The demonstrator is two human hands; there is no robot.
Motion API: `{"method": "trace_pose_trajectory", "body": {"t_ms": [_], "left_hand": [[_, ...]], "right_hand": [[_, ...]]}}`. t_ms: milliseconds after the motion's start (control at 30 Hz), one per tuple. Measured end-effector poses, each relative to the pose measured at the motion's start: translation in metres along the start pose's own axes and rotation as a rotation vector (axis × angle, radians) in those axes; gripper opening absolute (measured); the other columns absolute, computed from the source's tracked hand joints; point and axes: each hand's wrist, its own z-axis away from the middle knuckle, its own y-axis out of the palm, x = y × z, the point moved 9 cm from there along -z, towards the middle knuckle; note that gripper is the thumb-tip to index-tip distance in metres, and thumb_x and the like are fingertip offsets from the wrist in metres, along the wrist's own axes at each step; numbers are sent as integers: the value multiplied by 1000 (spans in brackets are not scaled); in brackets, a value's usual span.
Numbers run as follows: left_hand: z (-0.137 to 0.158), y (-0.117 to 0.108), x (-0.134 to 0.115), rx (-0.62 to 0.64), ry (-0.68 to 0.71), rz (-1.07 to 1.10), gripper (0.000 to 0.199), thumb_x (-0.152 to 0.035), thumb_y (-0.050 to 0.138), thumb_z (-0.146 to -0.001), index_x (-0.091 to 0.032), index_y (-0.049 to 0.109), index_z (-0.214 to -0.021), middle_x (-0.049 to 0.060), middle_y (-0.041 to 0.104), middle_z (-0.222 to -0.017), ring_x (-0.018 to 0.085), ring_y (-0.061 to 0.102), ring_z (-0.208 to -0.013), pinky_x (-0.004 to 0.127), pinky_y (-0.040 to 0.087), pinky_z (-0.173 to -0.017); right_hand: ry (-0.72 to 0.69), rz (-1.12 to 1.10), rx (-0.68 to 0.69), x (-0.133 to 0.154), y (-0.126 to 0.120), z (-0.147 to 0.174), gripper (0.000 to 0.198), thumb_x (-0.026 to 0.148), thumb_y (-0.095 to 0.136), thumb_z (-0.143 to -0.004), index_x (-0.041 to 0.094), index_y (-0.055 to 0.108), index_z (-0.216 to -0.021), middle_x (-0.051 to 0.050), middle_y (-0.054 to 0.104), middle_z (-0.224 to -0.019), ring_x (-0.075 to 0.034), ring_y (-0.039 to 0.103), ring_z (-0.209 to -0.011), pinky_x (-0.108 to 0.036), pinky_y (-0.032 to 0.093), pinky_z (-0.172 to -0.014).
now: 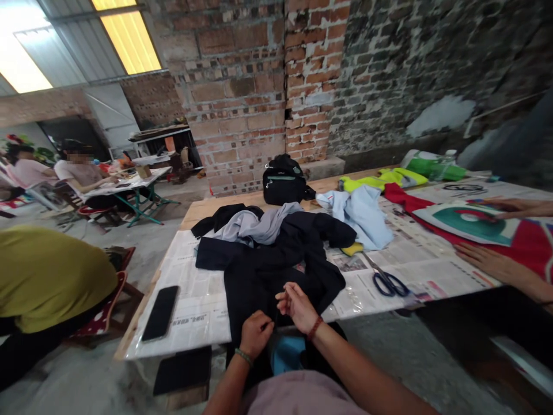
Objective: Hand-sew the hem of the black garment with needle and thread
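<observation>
On my feed I count 1 L hand, 1 R hand, 2 bracelets (1 per wrist), plus 2 co-worker hands. On the bench: 1 phone, 1 pr scissors, 1 iron, 1 blk bag, 1 hi-vis garment, 1 lt-blue garment. Min. 3 seated ppl. Dark garments overlap; can't get exact no.

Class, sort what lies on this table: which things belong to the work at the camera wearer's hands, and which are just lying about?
Seemingly in the work:
dark garment, right by the left hand and right hand

Seemingly lying about:
phone
black bag
pale blue cloth
scissors, untouched, though possibly a tool
</observation>
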Motion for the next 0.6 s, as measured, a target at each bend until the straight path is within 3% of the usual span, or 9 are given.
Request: {"method": "trace_pose_trajectory", "body": {"t_ms": [100,200,300,433,500,600], "left_hand": [[-1,0,1,-6,1,-6,16,-17,50,-73,-17,61,-62,1,55,-63,10,52,-62,20,40,-59],[-1,2,4,-2,-3,-4,16,-16,49,-73,-17,62,-63,2,57,-65,11,53,-64,21,42,-61],[0,3,6,0,35,49,15,-15,49,-72,-18,64,-74,3,61,-76,13,56,-74,23,44,-69],[1,0,5,-14,61,75,13,-16,50,-72,-17,63,-74,3,61,-76,13,56,-71,23,45,-67],[1,-1,4,-2,36,51,13,-18,50,-73,-17,62,-69,2,59,-69,12,54,-67,22,44,-63],[-1,-2,1,21,-14,24,15,-19,49,-74,-17,62,-65,2,57,-65,11,53,-65,21,41,-61]], "right_hand": [[79,-246,20,-7,9,6,26,33,62,-70,23,43,-86,5,60,-63,-11,61,-58,-23,47,-54],[-5,-216,150,1,30,15,19,29,59,-73,22,48,-86,3,61,-69,-15,63,-78,-32,48,-74],[-281,305,412,13,60,32,9,28,50,-79,21,54,-82,0,62,-75,-16,60,-86,-39,41,-88],[-776,1140,834,7,87,66,20,14,42,-79,21,59,-86,-2,63,-84,-13,56,-91,-43,22,-103],[-936,1343,862,11,82,67,27,9,39,-78,22,59,-91,-2,63,-84,-13,55,-96,-44,20,-103],[-1039,1483,738,37,67,53,31,6,36,-79,22,57,-95,-3,63,-85,-13,53,-100,-45,22,-103]]}}
